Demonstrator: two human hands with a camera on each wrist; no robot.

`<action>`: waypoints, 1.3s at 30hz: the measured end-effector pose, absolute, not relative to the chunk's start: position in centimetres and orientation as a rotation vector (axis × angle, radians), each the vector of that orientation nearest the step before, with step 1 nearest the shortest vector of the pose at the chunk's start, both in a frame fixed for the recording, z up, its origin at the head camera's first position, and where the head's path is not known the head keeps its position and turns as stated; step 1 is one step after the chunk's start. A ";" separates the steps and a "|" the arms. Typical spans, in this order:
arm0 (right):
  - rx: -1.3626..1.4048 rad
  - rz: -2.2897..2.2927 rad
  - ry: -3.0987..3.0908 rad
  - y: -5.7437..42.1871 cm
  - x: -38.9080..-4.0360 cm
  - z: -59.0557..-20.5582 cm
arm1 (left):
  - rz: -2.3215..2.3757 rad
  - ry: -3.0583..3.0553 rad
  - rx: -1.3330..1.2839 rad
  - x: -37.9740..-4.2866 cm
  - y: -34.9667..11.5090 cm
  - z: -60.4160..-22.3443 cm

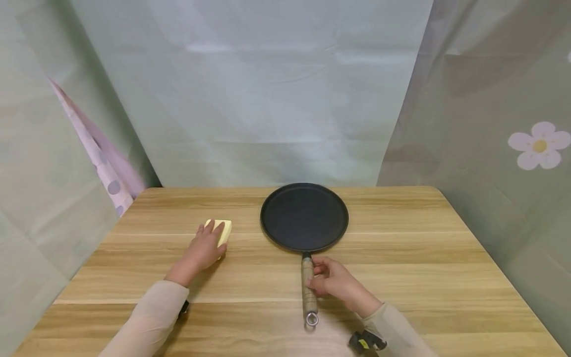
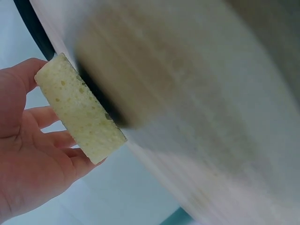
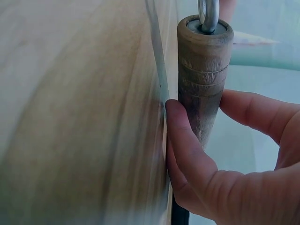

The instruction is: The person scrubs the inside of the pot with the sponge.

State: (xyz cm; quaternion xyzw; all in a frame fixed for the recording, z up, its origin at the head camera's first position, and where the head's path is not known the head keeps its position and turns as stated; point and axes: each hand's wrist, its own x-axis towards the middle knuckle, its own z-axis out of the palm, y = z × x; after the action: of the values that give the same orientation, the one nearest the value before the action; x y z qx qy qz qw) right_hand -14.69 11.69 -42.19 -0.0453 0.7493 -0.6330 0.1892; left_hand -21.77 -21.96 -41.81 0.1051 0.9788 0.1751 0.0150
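A pale yellow sponge (image 1: 226,233) lies on the left half of the wooden table. My left hand (image 1: 206,248) grips it from above, fingers over its top and thumb at its near side. In the left wrist view, the porous side of the sponge (image 2: 82,108) shows between thumb and fingers. Right of it, a round, flat black pan (image 1: 305,216) lies with its wooden handle (image 1: 308,292) toward me. My right hand (image 1: 336,282) pinches this handle from the right. The right wrist view shows the thumb and fingers on opposite sides of the handle (image 3: 204,70).
The light wooden table (image 1: 424,258) has its far edge just behind the pan. A pale green curtain (image 1: 285,99) hangs behind it and along both sides. At the handle's near end is a metal hanging ring (image 1: 312,319).
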 end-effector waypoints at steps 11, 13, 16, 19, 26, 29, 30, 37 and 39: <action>-0.110 -1.777 2.097 11.7 -14.7 -41.8 | 0.575 3.097 0.384 -21.9 -20.9 -41.2; -0.107 -1.779 2.092 11.7 -14.7 -41.8 | 0.576 3.105 0.396 -22.1 -20.8 -41.2; -0.106 -1.788 2.088 11.8 -14.7 -41.9 | 0.581 3.117 0.410 -22.3 -20.4 -41.0; -0.108 -1.794 2.083 11.8 -14.8 -42.0 | 0.586 3.123 0.420 -22.6 -19.9 -40.9; -0.102 -1.794 2.070 11.7 -14.9 -42.2 | 0.585 3.126 0.480 -23.1 -18.6 -40.1; -0.106 -1.794 2.069 11.7 -14.9 -42.1 | 0.580 3.134 0.503 -23.3 -18.0 -39.8; -0.108 -1.793 2.069 11.7 -14.9 -42.1 | 0.575 3.138 0.513 -23.3 -17.8 -39.7; -0.110 -1.794 2.082 11.7 -14.9 -42.2 | 0.596 3.135 0.570 -23.9 -16.5 -39.5; -0.108 -1.791 2.086 11.7 -14.9 -42.2 | 0.602 3.128 0.593 -24.1 -16.1 -39.4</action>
State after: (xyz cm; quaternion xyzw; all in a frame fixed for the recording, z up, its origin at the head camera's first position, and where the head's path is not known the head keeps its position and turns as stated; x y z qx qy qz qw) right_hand -14.89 11.74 -42.18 -0.0386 0.7437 -0.6386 0.1939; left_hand -24.08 -16.06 -39.43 0.1827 0.9642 0.1856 -0.0492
